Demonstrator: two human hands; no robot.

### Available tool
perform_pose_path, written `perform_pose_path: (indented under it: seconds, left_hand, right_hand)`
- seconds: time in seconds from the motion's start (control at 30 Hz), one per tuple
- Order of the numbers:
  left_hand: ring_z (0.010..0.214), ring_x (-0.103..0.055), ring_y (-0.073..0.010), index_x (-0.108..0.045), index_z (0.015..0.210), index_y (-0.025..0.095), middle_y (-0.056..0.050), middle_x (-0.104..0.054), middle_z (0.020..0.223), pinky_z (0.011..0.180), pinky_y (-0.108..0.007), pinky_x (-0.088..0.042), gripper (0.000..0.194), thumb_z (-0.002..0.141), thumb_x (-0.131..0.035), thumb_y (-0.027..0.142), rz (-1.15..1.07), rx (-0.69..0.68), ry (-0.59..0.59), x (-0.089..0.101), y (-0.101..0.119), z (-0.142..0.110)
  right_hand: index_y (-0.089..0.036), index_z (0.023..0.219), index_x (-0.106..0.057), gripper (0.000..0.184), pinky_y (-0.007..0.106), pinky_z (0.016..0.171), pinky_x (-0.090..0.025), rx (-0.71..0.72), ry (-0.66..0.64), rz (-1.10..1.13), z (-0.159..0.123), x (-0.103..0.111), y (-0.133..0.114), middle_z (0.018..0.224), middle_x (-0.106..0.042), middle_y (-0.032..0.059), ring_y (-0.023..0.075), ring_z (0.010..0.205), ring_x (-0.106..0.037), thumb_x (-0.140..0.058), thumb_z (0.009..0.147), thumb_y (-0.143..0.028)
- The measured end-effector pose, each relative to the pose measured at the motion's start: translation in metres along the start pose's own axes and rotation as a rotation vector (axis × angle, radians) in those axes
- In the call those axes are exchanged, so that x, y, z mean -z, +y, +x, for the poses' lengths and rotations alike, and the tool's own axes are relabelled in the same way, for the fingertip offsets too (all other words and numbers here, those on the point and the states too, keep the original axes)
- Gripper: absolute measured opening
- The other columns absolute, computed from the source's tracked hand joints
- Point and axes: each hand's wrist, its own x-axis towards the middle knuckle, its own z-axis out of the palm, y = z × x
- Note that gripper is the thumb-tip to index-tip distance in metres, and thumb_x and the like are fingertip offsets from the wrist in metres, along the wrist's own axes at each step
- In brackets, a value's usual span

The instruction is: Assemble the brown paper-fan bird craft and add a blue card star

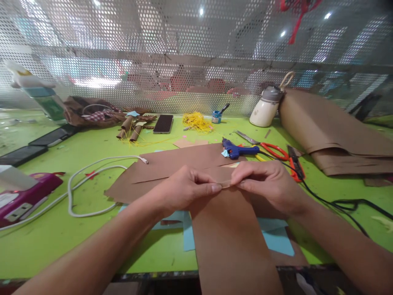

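Note:
A long strip of brown paper (230,237) runs from the middle of the table down over its front edge. My left hand (187,186) pinches the strip's far edge between thumb and fingers. Close beside it, my right hand (264,182) pinches the same edge, which looks narrowly folded or rolled between the two thumbs. Beneath lie larger brown sheets (162,164) and pieces of light blue paper (278,237). A blue glue gun (239,149) rests just beyond my right hand, next to scissors with red handles (274,150).
To the left are a white cable (70,192) and a purple power strip (33,196). Along the back stand a phone (163,123), yellow string (196,121), a blue jar (216,116) and a white flask (264,108). Folded brown paper (334,127) fills the right; a black cord (325,198) trails there.

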Motion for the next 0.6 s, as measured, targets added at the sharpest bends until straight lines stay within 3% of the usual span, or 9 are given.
perform_pose_path:
  seconds: [0.23, 0.4, 0.53, 0.6]
  left_hand:
    - [0.049, -0.025, -0.0068, -0.067, 0.070, 0.012, 0.004, -0.039, 0.050, 0.046, -0.023, -0.017, 0.037, 0.070, -0.063, 0.048, 0.016, 0.051, 0.041, -0.001, 0.000, 0.002]
    - [0.051, -0.026, -0.0071, -0.063, 0.067, 0.011, 0.004, -0.037, 0.053, 0.047, -0.023, -0.018, 0.037, 0.074, -0.059, 0.047, -0.018, 0.013, 0.048, -0.006, -0.003, 0.002]
    - [0.053, -0.028, -0.0079, -0.064, 0.069, 0.011, 0.003, -0.037, 0.054, 0.048, -0.022, -0.020, 0.035, 0.078, -0.055, 0.044, 0.026, -0.045, 0.021, -0.008, -0.001, 0.001]
    - [0.053, -0.030, -0.0082, -0.063, 0.066, 0.011, 0.003, -0.037, 0.054, 0.048, -0.022, -0.022, 0.034, 0.078, -0.054, 0.042, 0.037, -0.043, 0.023, -0.009, 0.001, 0.001]
  right_hand:
    - [-0.021, 0.080, -0.070, 0.008, 0.025, 0.070, -0.044, -0.088, 0.050, 0.108, 0.001, 0.006, 0.008, 0.081, -0.064, 0.0016, 0.0139, 0.078, -0.056, -0.064, 0.076, -0.019]
    - [-0.022, 0.116, -0.058, 0.041, 0.030, 0.081, -0.044, -0.141, -0.063, 0.275, 0.002, 0.000, 0.005, 0.097, -0.061, 0.0046, 0.0181, 0.091, -0.056, -0.061, 0.076, -0.028]
    - [-0.017, 0.085, -0.065, 0.022, 0.023, 0.059, -0.040, -0.245, 0.003, 0.019, 0.002, -0.013, 0.001, 0.077, -0.057, 0.0019, 0.0125, 0.069, -0.050, -0.065, 0.076, -0.038]
    - [-0.016, 0.072, -0.063, 0.025, 0.022, 0.051, -0.033, -0.236, 0.037, -0.064, 0.002, -0.017, 0.001, 0.067, -0.052, 0.0001, 0.0101, 0.060, -0.043, -0.066, 0.075, -0.041]
